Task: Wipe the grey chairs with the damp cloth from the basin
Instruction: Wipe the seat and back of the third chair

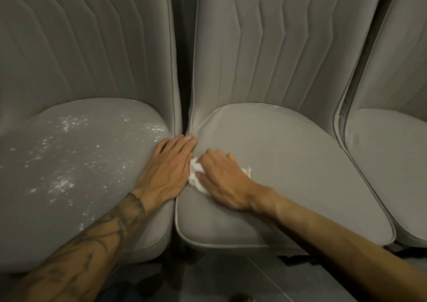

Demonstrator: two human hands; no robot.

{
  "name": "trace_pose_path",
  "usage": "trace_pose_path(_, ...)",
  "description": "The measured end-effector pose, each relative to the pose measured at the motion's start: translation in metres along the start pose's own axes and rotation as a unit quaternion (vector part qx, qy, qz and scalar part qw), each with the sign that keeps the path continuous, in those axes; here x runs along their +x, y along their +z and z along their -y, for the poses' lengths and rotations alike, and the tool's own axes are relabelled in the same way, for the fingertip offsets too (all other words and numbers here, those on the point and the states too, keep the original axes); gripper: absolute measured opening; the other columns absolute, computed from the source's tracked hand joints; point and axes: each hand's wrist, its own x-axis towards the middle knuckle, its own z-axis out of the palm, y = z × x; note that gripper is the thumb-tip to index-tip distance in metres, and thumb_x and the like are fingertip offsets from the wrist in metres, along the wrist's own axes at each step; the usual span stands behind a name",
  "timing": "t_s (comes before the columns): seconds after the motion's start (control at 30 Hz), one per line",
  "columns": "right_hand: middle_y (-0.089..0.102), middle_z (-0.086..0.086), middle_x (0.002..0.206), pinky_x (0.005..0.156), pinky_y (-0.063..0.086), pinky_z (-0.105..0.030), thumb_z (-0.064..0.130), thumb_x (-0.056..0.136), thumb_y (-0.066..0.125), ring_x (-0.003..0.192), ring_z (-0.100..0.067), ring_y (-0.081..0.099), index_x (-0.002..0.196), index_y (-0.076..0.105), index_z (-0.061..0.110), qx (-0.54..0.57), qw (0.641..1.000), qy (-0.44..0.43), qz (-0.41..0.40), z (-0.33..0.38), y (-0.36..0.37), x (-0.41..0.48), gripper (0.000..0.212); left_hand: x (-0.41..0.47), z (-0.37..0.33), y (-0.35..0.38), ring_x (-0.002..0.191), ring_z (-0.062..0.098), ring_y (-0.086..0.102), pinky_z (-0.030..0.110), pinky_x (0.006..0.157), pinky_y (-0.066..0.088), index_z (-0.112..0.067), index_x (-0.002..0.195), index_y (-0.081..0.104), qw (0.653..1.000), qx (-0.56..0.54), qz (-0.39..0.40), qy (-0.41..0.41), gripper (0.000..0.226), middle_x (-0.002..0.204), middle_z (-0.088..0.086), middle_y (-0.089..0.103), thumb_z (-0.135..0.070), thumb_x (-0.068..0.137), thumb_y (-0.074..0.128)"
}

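Three grey padded chairs stand side by side. The left chair's seat [69,167] glistens with wet specks. On the left edge of the middle chair's seat [288,174] lies a white damp cloth [195,174], bunched under my right hand [221,179], whose fingers curl over it. My left hand [169,165] lies flat with straight fingers on the right edge of the left seat, at the gap between the two chairs, touching the cloth's left side. Most of the cloth is hidden under my right hand.
A third grey chair [392,163] stands at the right edge. Tall quilted backrests [288,47] rise behind the seats. A narrow dark gap [183,70] separates the left and middle chairs. Dark floor [231,278] shows below the seat fronts. No basin is in view.
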Motion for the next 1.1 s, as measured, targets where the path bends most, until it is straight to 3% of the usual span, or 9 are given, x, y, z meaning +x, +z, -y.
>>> trace_pose_path(0.1,0.047,0.0,0.101,0.079,0.033,-0.042,0.041,0.104,0.033,0.089,-0.02,0.043,0.105,0.044,0.024,0.011,0.998,-0.049,0.027,-0.001,-0.003,-0.017,0.02,0.0,-0.001,-0.001,0.148,0.028,0.044,0.043,0.125,0.023,-0.01,0.156,0.046,1.0,-0.002,-0.008,-0.012,0.055,0.162,0.009,0.045,-0.029,0.107,0.027)
trace_pose_path(0.23,0.049,-0.007,0.109,0.089,0.034,-0.045,0.037,0.106,0.034,0.098,-0.027,0.047,0.107,0.048,0.014,-0.063,0.992,0.101,0.032,-0.024,-0.012,0.021,0.026,-0.003,-0.004,-0.005,0.148,0.03,0.044,0.047,0.126,0.025,-0.006,0.155,0.046,1.0,-0.017,-0.001,-0.013,0.063,0.161,0.012,0.046,-0.032,0.103,0.02)
trace_pose_path(0.3,0.049,-0.008,0.111,0.09,0.035,-0.045,0.039,0.105,0.031,0.099,-0.029,0.047,0.109,0.049,0.013,-0.087,0.988,0.124,0.024,-0.017,-0.008,0.027,0.032,-0.004,-0.004,-0.008,0.148,0.031,0.044,0.047,0.126,0.025,-0.005,0.154,0.047,1.0,-0.021,0.003,-0.014,0.066,0.16,0.014,0.047,-0.033,0.102,0.018)
trace_pose_path(0.4,0.05,-0.008,0.106,0.085,0.036,-0.046,0.046,0.099,0.023,0.093,-0.027,0.046,0.105,0.048,0.015,-0.062,0.996,0.061,0.015,0.017,-0.003,-0.002,0.04,-0.004,-0.006,-0.009,0.148,0.032,0.044,0.046,0.126,0.024,-0.001,0.151,0.05,0.999,-0.03,0.007,-0.008,0.065,0.157,0.017,0.05,-0.034,0.104,0.019)
trace_pose_path(0.53,0.049,-0.003,0.102,0.082,0.034,-0.043,0.04,0.105,0.031,0.088,-0.022,0.043,0.104,0.049,0.018,-0.055,0.998,-0.011,0.042,0.033,-0.01,-0.032,0.028,-0.003,-0.009,-0.012,0.144,0.03,0.048,0.046,0.123,0.028,-0.005,0.147,0.054,1.0,-0.013,-0.002,-0.012,0.056,0.152,0.014,0.055,-0.032,0.108,0.024)
trace_pose_path(0.7,0.049,-0.008,0.116,0.09,0.033,-0.043,0.04,0.105,0.031,0.104,-0.029,0.046,0.11,0.047,0.014,-0.126,0.981,0.137,0.049,0.02,-0.017,-0.001,0.031,-0.005,-0.006,-0.01,0.144,0.031,0.046,0.047,0.121,0.027,-0.007,0.148,0.052,1.0,-0.015,0.013,-0.006,0.065,0.153,0.013,0.053,-0.038,0.105,0.015)
trace_pose_path(0.8,0.049,-0.007,0.107,0.085,0.034,-0.042,0.046,0.099,0.019,0.094,-0.026,0.045,0.104,0.048,0.015,-0.107,0.987,0.118,0.027,0.045,-0.005,-0.017,0.043,-0.005,-0.005,-0.006,0.142,0.03,0.048,0.047,0.12,0.029,-0.009,0.146,0.054,1.0,-0.007,-0.001,-0.008,0.054,0.151,0.012,0.055,-0.033,0.108,0.023)
trace_pose_path(0.93,0.048,-0.004,0.101,0.081,0.036,-0.042,0.042,0.102,0.026,0.087,-0.024,0.043,0.102,0.049,0.017,-0.103,0.992,0.067,0.038,0.073,-0.004,-0.052,0.034,-0.001,-0.009,-0.013,0.135,0.028,0.052,0.046,0.114,0.031,-0.012,0.138,0.058,1.0,0.007,-0.004,-0.016,0.051,0.143,0.009,0.06,-0.033,0.105,0.025)
trace_pose_path(1.1,0.049,-0.006,0.113,0.087,0.033,-0.042,0.04,0.105,0.029,0.1,-0.028,0.046,0.11,0.047,0.016,-0.137,0.975,0.175,0.025,0.055,-0.012,-0.033,0.031,-0.011,-0.009,-0.017,0.143,0.029,0.044,0.046,0.117,0.025,-0.011,0.146,0.053,0.999,0.017,0.029,-0.008,0.064,0.152,0.009,0.053,-0.04,0.105,0.013)
